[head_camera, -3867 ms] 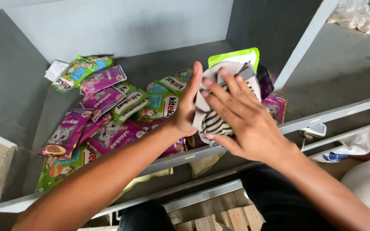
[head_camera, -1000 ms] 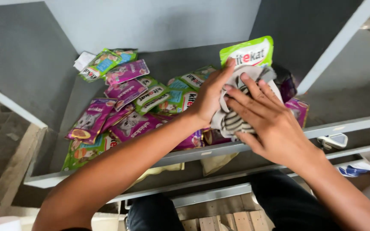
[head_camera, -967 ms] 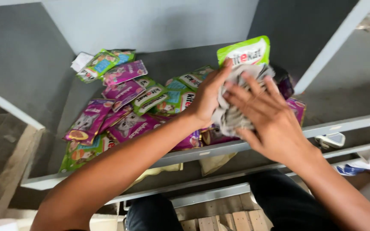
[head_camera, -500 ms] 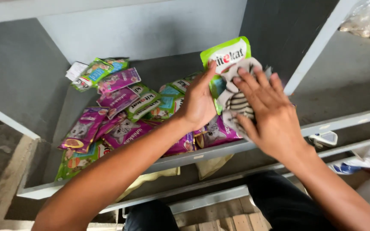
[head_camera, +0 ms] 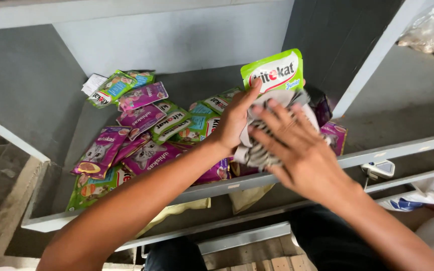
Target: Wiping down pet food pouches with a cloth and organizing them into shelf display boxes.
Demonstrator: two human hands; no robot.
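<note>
We've got the left hand point(head_camera: 234, 123) gripping a stack of pouches point(head_camera: 272, 95) upright on the shelf point(head_camera: 403, 148) — right hand point(head_camera: 297, 145) flat against them, fingers spread.

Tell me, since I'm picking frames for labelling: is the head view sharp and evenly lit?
Head view: soft daylight, no harsh glare; the pouches on the grey shelf are readable; the right hand is slightly motion-blurred over the stack of pouches that the left hand steadies; shelf edges bow from wide-angle distortion.
</note>
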